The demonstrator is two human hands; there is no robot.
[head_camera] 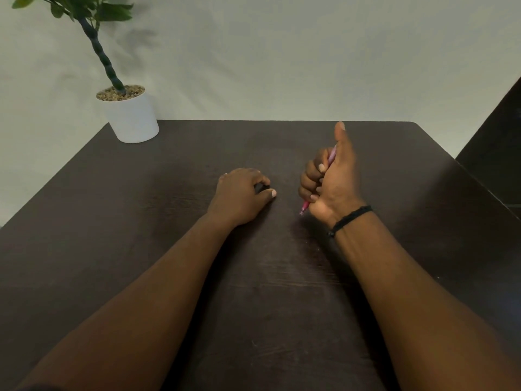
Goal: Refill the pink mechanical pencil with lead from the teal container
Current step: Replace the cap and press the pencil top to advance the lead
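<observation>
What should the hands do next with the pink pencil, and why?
Probably lift the left hand to show what it covers. The right hand already grips the pink pencil in a fist, thumb up. No teal container shows on the table; something dark sits under the left fingers.

Right hand (328, 179) gripped the pink pencil (305, 206) in a fist, thumb up; left hand (239, 197) rested curled on the table (112, 221).

I count two hands, left hand (239, 197) and right hand (331, 179), one pink mechanical pencil (305, 206), one black bracelet (349, 220), one potted plant (127, 111), one dark table (169, 249), no more that I can tell apart
</observation>
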